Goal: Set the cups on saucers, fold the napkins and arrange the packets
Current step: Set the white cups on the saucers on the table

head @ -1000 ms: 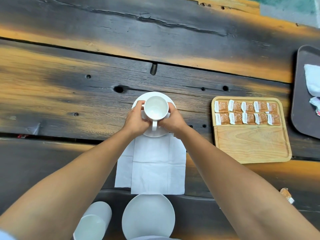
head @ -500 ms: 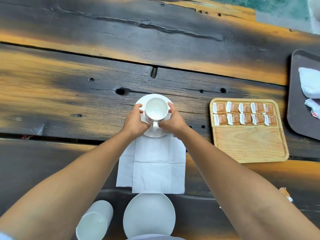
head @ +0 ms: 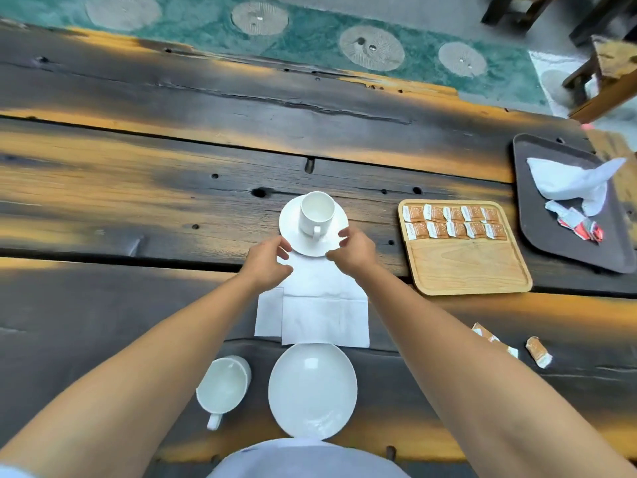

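Fingers (head: 282,243) loosely curled and holding nothing, the left hand (head: 267,262) and right hand (head: 355,251) hover at the near rim of a saucer (head: 339,220). On it a white cup (head: 317,212) stands upright, handle turned toward the person. Whether the right fingertips touch the rim cannot be told.

Directly under both wrists lies the napkin (head: 324,315), spread flat, two sheets overlapping. Its long axis runs from the saucer's near edge back toward the person. It sits squarely between the hands, neither nearer, so a fold would likely take both, drawn back toward the body.

Just past the napkin's near edge a second saucer (head: 312,391) is bare. A second cup (head: 224,384) waits just left of it, beside the left forearm, the left hand's to take. One place looks set, the other not yet.

To the right, a wooden tray (head: 465,270) holds two rows of orange packets (head: 455,222) along its far side. Loose packets (head: 537,351) lie on the surface (head: 138,201) near the right forearm, apart from that tray. Farther right, a dark tray (head: 537,243) carries a crumpled white cloth (head: 568,182) and torn wrappers (head: 580,229).

Charred, amber-streaked planks with knots and gaps make up the surface. Beyond its far edge lies a teal floor (head: 310,32) with pale round patterns, and dark wooden chairs (head: 603,70) stand at the far right.
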### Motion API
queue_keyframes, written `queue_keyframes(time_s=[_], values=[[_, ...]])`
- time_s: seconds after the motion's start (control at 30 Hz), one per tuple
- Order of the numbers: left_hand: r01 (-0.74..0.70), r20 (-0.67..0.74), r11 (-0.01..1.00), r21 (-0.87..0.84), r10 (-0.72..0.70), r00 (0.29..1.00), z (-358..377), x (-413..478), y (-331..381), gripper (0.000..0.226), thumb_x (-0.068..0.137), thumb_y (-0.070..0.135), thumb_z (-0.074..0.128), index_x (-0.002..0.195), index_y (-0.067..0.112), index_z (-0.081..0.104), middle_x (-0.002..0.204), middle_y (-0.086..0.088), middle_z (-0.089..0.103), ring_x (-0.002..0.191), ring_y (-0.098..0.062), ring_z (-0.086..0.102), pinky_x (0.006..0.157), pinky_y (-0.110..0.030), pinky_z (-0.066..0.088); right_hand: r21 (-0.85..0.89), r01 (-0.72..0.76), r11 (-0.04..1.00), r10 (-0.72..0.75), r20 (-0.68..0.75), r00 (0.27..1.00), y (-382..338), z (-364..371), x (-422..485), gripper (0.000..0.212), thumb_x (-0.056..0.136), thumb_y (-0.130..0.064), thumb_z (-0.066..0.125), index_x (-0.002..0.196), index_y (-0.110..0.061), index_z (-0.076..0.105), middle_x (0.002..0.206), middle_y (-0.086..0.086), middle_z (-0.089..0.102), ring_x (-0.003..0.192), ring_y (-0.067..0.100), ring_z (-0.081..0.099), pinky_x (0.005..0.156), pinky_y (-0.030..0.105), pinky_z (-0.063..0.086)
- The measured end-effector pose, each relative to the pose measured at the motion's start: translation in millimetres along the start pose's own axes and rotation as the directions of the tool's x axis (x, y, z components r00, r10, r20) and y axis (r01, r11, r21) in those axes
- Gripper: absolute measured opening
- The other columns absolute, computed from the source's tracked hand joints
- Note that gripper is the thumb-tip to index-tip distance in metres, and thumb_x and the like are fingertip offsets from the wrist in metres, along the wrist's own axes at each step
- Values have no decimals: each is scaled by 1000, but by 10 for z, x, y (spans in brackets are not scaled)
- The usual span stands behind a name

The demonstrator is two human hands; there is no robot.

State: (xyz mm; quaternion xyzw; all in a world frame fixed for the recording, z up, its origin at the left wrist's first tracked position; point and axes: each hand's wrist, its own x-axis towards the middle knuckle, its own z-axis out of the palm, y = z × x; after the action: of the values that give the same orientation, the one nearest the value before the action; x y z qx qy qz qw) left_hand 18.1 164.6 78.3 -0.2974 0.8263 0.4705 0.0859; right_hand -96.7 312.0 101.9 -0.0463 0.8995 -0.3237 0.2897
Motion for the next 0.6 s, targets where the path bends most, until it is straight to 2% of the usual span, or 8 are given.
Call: queue_keyframes(time_s=[0.13,0.2,0.27,0.4,0.5,0.6], values=[[-14,49,993,117,8,999,-32,-432,-152,19,79,6,68,93,18,66,99,-2,72,81,-15,62,74,-27,50,-32,-1,999,5,139,990,165,222,-396,48,80,-7,72,126,-7,56,103,7,57,90,25,57,84,42,58],[22,32,992,126,-26,999,-44,-663,-214,17,79,5,66,91,17,68,97,-3,73,88,-18,65,80,-28,51,-53,17,998,-5,212,977,242,333,-588,46,80,-8,72,124,-9,57,101,5,58,85,25,59,83,43,59],[69,-15,991,119,-67,998,-47,-912,-261,16,78,4,65,90,15,69,96,-5,73,93,-20,66,84,-28,51,-63,53,997,-34,280,959,301,429,-775,45,80,-8,71,123,-10,58,91,3,60,77,25,61,80,42,61],[131,-158,990,58,-120,980,55,-1462,-302,16,77,5,66,88,16,71,92,1,72,88,-14,64,74,-21,45,-102,176,979,-122,398,909,440,601,-1128,43,80,-10,70,121,-10,60,77,0,59,76,25,64,81,44,60],[156,-215,988,0,-153,965,280,-1877,-331,17,77,5,65,87,17,71,88,1,73,82,-14,64,73,-22,48,-97,236,967,-163,476,864,591,711,-1381,39,79,-10,69,117,-10,60,88,8,65,73,26,64,75,46,62],[209,-208,975,-74,-220,953,600,-2246,-430,15,77,5,63,82,18,68,85,-1,72,69,-14,61,68,-24,50,-99,275,956,-180,541,822,763,799,-1603,42,79,-8,68,120,-8,59,101,9,63,77,26,64,73,44,62]])
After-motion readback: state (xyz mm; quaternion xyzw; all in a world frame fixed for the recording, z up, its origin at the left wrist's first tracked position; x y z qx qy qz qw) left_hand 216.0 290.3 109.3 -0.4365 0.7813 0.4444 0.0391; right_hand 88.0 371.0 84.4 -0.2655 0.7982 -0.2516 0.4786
